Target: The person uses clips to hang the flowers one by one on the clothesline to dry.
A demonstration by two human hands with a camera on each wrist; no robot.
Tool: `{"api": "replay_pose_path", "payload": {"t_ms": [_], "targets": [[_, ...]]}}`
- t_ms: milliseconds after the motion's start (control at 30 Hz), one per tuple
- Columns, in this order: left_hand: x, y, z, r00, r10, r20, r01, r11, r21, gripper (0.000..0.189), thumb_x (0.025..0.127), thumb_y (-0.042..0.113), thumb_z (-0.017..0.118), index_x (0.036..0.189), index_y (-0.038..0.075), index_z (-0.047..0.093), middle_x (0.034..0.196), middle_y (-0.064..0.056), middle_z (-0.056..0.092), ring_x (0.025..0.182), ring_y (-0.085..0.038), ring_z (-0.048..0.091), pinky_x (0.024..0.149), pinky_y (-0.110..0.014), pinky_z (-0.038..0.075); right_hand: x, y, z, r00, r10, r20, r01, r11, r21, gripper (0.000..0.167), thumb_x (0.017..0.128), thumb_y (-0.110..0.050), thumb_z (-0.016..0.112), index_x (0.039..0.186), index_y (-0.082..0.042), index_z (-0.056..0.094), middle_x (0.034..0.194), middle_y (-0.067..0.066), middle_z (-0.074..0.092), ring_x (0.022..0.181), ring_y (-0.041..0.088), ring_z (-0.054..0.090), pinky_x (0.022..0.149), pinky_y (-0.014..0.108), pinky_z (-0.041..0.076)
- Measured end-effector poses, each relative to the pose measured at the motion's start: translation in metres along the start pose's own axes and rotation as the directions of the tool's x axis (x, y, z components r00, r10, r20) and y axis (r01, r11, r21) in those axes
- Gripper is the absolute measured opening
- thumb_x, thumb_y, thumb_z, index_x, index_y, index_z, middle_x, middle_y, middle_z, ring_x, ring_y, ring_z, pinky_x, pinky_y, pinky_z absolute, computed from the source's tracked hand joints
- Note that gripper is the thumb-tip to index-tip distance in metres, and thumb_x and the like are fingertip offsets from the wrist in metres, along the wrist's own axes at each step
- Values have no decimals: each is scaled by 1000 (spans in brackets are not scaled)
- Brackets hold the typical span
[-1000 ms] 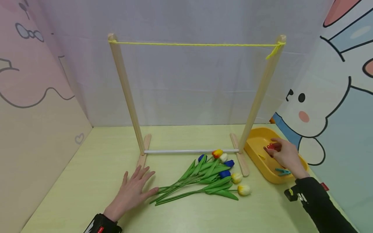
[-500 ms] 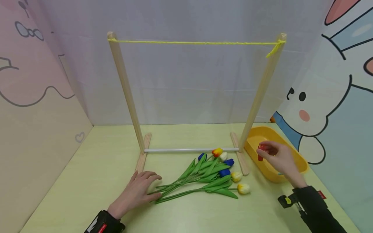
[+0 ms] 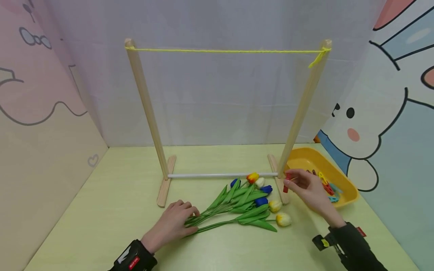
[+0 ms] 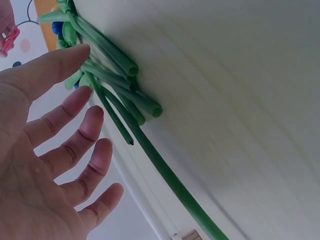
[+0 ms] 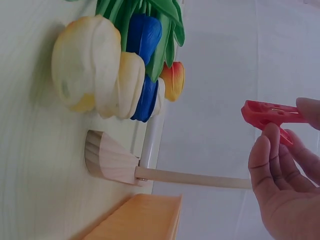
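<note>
**Clip in one hand, tulips waiting on the other**

So I'm standing here watching someone with a pile of fake tulips (image 3: 242,197). They lie flat on the table (image 3: 112,210), just in front of a wooden frame, heads to the right, stems (image 4: 170,176) to the left. Colours are blue, white, pale yellow and one orange-red.

The right hand (image 3: 308,188) has a red clip (image 5: 262,114) pinched between thumb and fingers. It's held up by the foot of the right post (image 3: 305,101), between the flower heads and the yellow tray (image 3: 303,159) where the other clips (image 3: 327,188) sit, in red, yellow and blue-green.

The left hand (image 3: 176,222) isn't gripping anything. Its fingers are loose and spread, with the thumb apart, right at the stem ends. Can't swear whether the skin touches a stem or just hangs beside it. One stem sticks out well past the rest, fwiw.

If you ask me, this is the gathering stage: clip's in hand, flower isn't. Next move, imo, calls for the left thumb and fingers to come together on a single stem and ease it out, since they overlap and one could easily drag its neighbours along. Meanwhile the right hand just needs a steady pinch so the clip doesn't twist or drop.

Yellow string (image 3: 220,51) runs between the post tops, looks pretty taut.
</note>
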State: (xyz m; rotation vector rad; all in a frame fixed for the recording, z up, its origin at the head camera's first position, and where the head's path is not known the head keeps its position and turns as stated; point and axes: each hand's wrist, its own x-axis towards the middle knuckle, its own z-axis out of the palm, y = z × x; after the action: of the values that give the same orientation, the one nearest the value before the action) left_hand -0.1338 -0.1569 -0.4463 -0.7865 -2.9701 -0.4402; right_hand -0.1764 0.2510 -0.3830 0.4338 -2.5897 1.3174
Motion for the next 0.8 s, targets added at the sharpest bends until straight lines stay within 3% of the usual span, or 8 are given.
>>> {"api": "replay_pose_path", "payload": {"t_ms": [200, 467, 667, 800], "targets": [[8, 7, 5, 999, 40, -36, -38, 998, 49, 20, 81, 34, 83, 91, 22, 70, 80, 9, 57, 81, -11, 47, 90, -47, 49, -5, -7, 6, 999, 3, 36, -5, 998, 63, 26, 98, -7, 65, 123, 0, 63, 96, -5, 67, 79, 3, 63, 70, 18, 54], [22, 18, 12, 993, 68, -101, -59, 994, 90, 17, 83, 33, 82, 82, 22, 68, 79, 9, 61, 78, -11, 47, 85, -42, 48, -9, -12, 15, 997, -50, 59, 45, 995, 85, 26, 98, -6, 64, 123, 1, 63, 100, 10, 70, 84, 3, 64, 74, 17, 55], [25, 21, 15, 983, 78, -166, -59, 991, 120, 21, 82, 28, 82, 73, 23, 64, 73, 12, 56, 73, -8, 43, 78, -34, 45, -9, -9, 18, 995, -85, 58, 78, 991, 109, 25, 97, -3, 64, 121, 1, 64, 97, 9, 71, 83, 3, 64, 72, 18, 55], [25, 24, 9, 983, 54, -178, -42, 997, 70, 15, 85, 24, 78, 75, 23, 67, 69, 15, 59, 70, -5, 44, 76, -31, 46, -10, -8, 19, 995, -81, 62, 73, 990, 119, 24, 98, -4, 63, 121, 3, 64, 98, 6, 72, 85, 0, 65, 75, 17, 55]]}}
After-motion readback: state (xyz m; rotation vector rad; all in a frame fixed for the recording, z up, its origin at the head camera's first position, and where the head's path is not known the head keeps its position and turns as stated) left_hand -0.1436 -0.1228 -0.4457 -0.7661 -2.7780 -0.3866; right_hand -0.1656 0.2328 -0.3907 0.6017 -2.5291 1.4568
